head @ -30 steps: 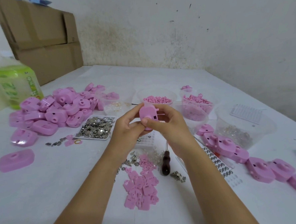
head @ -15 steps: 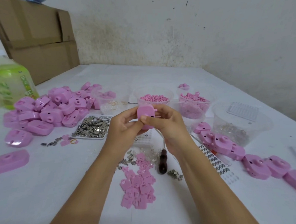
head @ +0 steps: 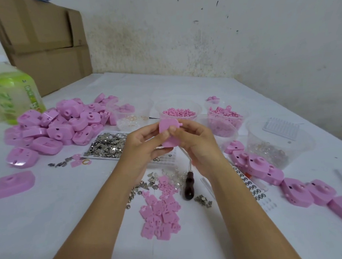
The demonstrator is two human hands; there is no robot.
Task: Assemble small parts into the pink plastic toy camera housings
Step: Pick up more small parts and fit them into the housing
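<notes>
As L-hand (head: 141, 149), R-hand (head: 197, 143) grip 1 housing (head: 169, 133) — 1 tool (head: 188, 186) lies nr.

Pink housings (head: 54, 130), silver metal pieces (head: 107, 146), a dark-brown tool handle (head: 189, 186) and a green-labelled bottle (head: 12, 95) cover a white table (head: 70, 205).

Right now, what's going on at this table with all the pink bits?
A person is assembling pink toy camera housings by hand. The left hand and right hand both grip one pink housing, held up above the table. A heap of housings lies on the left, a row of housings on the right. A tub of small pink parts, a tray of metal pieces and a dark-handled tool sit nearby.
</notes>
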